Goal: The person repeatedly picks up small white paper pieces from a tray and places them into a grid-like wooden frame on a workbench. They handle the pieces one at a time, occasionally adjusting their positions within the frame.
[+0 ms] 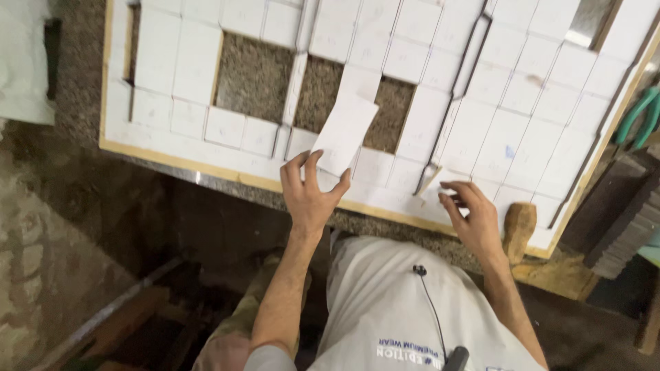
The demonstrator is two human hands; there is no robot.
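My left hand [309, 192] holds a flat white rectangular tile [345, 132] by its lower edge, tilted above a gap in a panel of white tiles [495, 130]. The panel lies inside a thin wooden frame [172, 159] on a speckled stone surface. Two open gaps [254, 77] show the stone below. My right hand [473, 216] rests at the panel's near edge, fingertips on a small pale wedge-like piece [432, 181] beside a dark metal strip [457, 96] running across the tiles.
A brown wooden tool handle [519, 230] lies at the frame's near right corner. Green hose [643, 113] and stacked dark slabs [622, 220] sit at the right. A white cloth [24, 62] hangs at the far left. Dirt floor and a metal bar [103, 312] are below.
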